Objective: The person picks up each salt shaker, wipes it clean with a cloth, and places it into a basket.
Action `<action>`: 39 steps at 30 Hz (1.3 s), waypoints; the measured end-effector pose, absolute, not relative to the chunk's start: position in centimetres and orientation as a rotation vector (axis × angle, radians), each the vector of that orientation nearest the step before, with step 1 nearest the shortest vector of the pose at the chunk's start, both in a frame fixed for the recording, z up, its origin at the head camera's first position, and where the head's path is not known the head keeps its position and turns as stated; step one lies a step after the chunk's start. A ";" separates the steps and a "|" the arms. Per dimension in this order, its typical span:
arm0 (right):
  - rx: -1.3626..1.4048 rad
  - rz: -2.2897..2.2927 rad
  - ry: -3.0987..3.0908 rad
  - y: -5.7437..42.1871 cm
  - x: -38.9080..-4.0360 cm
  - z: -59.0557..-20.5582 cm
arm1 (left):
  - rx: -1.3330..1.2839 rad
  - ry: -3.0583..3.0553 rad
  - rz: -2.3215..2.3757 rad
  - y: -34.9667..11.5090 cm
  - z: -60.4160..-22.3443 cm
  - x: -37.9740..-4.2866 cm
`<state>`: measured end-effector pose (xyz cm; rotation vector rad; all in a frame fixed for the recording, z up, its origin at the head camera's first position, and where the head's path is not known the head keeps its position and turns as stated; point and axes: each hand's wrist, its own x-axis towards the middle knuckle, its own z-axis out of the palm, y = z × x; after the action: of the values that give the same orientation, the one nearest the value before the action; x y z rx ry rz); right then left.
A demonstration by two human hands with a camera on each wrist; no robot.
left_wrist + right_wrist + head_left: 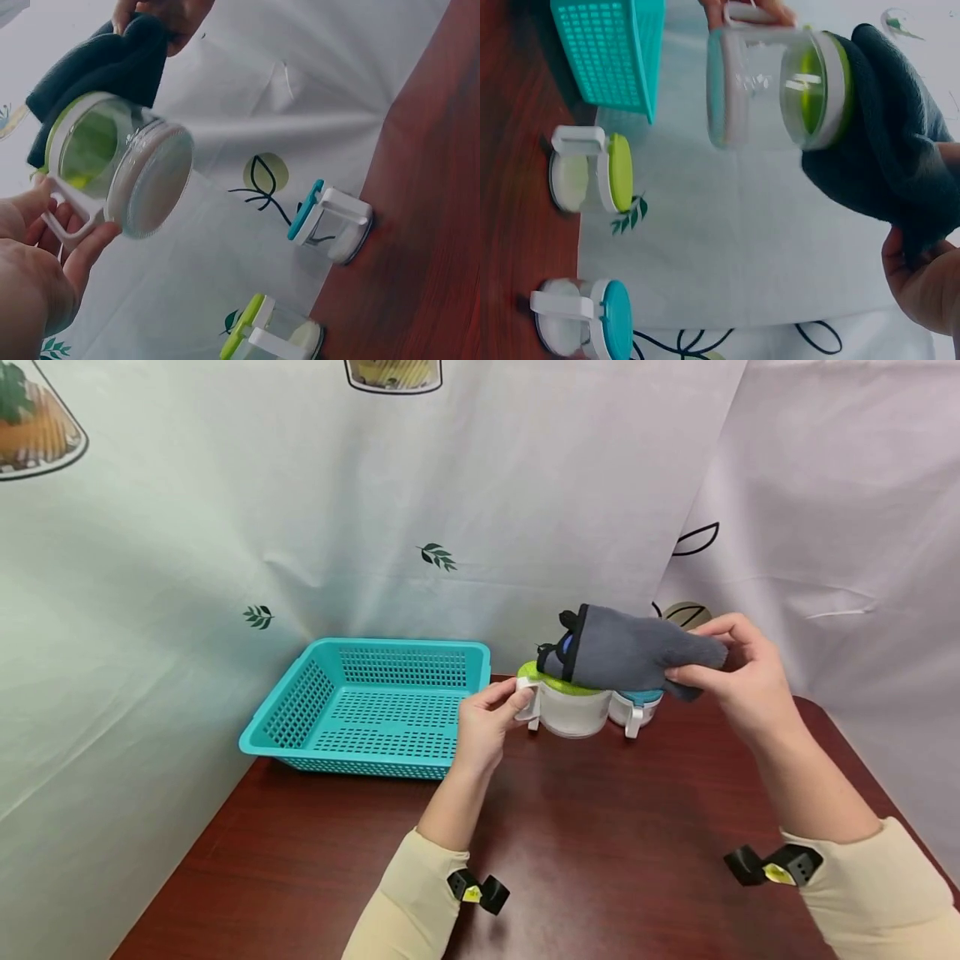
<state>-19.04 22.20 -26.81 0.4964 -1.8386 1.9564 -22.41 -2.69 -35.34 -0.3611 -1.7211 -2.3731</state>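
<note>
My left hand (486, 724) grips the white handle of a clear seasoning jar (573, 717) with a green lid. The jar is raised above the table and tilts in the left wrist view. A dark grey plush cloth (622, 647) with black edging lies over the green lid. My right hand (750, 672) pinches the cloth's right end between thumb and fingers. At the cloth's other end a small black and blue piece (564, 643) sticks out. In the right wrist view, the cloth (885, 135) presses against the lid and covers its top.
On the table (570, 843) stand a second green-lidded jar (620, 174) and a blue-lidded jar (616, 319), both with white handles. A turquoise perforated basket (360, 762) sits at the back left. A pale printed curtain (525, 510) hangs behind; black cables (682, 341) show near it.
</note>
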 end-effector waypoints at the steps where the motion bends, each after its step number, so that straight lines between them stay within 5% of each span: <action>1: 0.484 1.944 -1.840 22.2 -19.2 -26.8 | -0.379 -1.742 -2.362 -2.6 -35.3 -22.4; 39: 0.547 1.908 -1.970 22.5 -18.1 -28.0 | -0.379 -1.786 -2.367 -3.6 -36.4 -22.7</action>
<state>-18.05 22.55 -27.99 0.5474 -1.9695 1.9082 -22.66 -3.65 -36.40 -0.3788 -1.7865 -2.3674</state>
